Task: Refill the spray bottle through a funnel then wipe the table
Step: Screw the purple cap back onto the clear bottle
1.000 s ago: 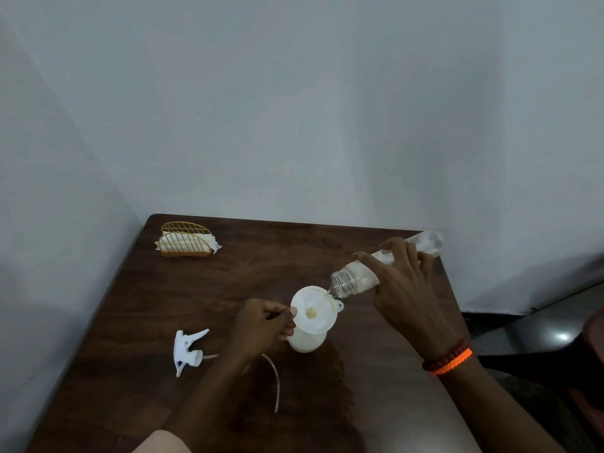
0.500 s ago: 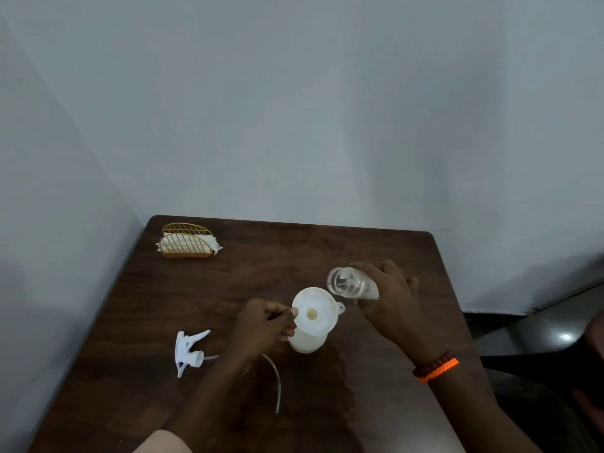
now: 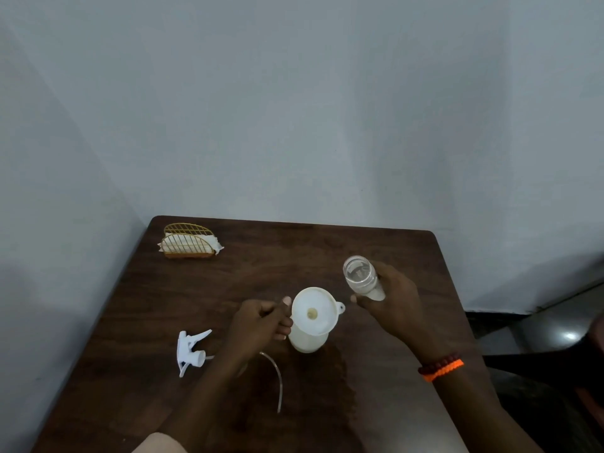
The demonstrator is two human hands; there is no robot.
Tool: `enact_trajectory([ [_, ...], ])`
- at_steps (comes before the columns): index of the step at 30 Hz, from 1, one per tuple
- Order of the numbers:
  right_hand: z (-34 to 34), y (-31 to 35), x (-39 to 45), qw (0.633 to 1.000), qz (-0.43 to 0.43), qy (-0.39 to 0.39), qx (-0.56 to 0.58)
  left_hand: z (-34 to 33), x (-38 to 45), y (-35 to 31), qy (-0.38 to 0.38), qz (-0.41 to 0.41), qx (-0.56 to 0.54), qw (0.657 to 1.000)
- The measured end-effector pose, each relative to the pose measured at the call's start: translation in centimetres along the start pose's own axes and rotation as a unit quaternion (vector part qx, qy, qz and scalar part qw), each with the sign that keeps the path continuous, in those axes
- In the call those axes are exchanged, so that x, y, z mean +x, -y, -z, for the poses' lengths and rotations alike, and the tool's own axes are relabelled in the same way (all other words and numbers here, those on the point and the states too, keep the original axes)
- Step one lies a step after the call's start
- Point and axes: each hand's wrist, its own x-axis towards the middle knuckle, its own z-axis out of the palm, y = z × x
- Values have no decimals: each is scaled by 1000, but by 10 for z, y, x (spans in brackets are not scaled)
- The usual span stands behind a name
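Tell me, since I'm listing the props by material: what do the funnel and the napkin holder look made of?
Funnel: probably plastic, opaque off-white with a matte, smooth moulded look and a small side tab. Napkin holder: likely thin metal wire with a gold-coloured finish, judging by its open grid of fine bars.

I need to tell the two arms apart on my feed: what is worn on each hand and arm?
Both forearms are bare. The right wrist carries two bands side by side: a dark reddish-brown beaded bracelet and a bright orange braided cord band. The left hand shows no rings, watch or glove. Near the bottom edge, a pale sleeve edge shows on the left arm.
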Motion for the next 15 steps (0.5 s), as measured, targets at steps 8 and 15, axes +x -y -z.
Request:
enact_trajectory([
  [8, 8, -2, 8, 997, -27, -15, 65, 24, 35, 58, -94, -62, 357, 927],
  [15, 10, -8, -3, 996, -40, -37, 74, 17, 45, 89, -54, -58, 495, 865],
])
